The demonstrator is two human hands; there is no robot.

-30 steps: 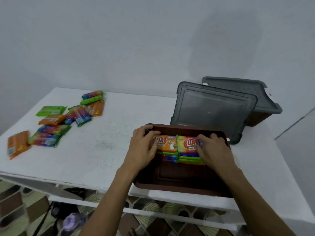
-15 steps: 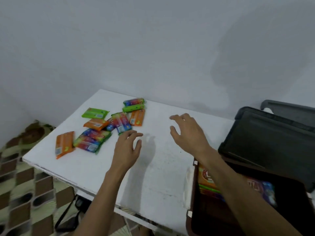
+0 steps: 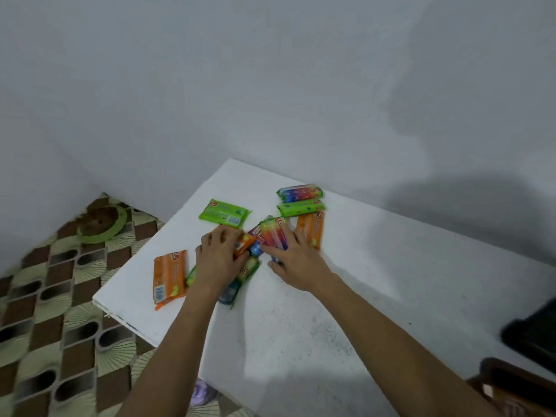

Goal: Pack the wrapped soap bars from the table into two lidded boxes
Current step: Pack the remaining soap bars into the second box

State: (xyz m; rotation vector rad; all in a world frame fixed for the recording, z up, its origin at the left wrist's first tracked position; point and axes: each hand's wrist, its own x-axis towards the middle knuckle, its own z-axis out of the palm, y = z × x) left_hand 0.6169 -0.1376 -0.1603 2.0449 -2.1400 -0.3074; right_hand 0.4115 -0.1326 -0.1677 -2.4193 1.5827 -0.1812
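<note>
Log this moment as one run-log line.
left hand: on wrapped soap bars | right hand: on rainbow-wrapped soap bar | grasp: unclear | white table

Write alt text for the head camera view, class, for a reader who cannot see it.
Two bare hands, left hand and right hand, press down on scattered wrapped soap bars near the far-left corner of a white table. A brown box peeks in at bottom right.

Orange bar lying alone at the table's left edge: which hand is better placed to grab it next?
Left. The left hand lies right beside the lone orange bar, while the right hand rests on the multicolour bar, farther off, and would have to cross over the left.
</note>
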